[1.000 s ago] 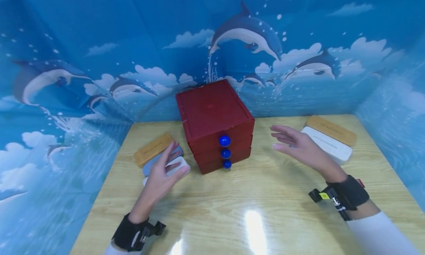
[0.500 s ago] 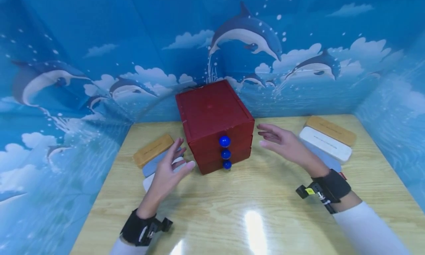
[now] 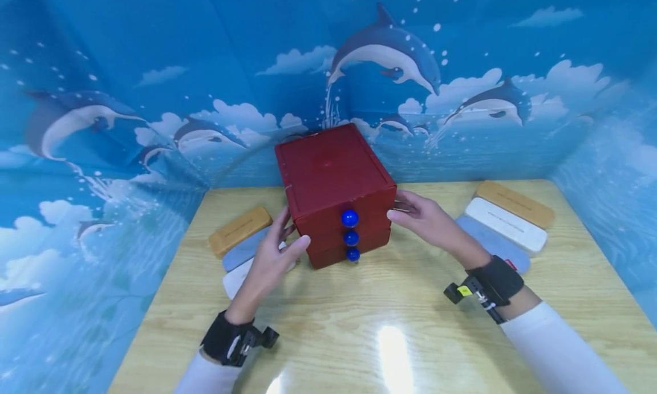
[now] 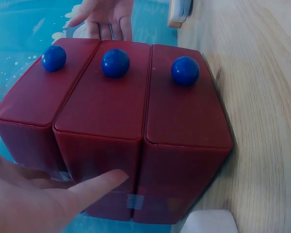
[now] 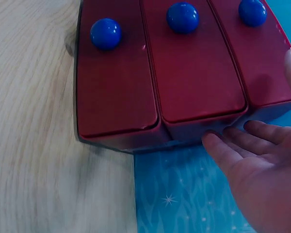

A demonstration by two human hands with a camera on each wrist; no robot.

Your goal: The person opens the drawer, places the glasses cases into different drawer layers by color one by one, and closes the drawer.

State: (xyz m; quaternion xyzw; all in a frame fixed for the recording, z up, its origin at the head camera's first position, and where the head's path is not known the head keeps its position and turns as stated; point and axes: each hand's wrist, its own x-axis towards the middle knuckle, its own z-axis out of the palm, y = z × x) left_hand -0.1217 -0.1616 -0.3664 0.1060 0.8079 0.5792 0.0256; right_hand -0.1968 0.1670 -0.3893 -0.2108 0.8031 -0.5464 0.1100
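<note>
A red box with three stacked drawers [image 3: 333, 171] stands at the back of the table, a round blue knob [image 3: 349, 218] on each drawer front. My left hand [image 3: 267, 268] is at its left side, thumb near the front corner and fingers along the side wall. On the opposite side my right hand [image 3: 428, 223] has its fingers beside the wall and its thumb near the front edge. Both hands have extended fingers in the wrist views. Whether the fingertips touch the box is hard to tell. All three drawers [image 4: 102, 92] look closed in the left wrist view.
Left of the box lie an orange oblong case [image 3: 240, 231], a blue-grey case [image 3: 241, 254] and a white case [image 3: 236, 279]. A matching orange case [image 3: 515, 203], white case [image 3: 505, 224] and blue-grey case [image 3: 495, 246] lie at right. A dolphin-print cloth [image 3: 205, 69] hangs behind.
My right hand has moved left to the box's right side, uncovering the blue-grey case there. My left hand has moved slightly right and closer to the box. The box stays put.
</note>
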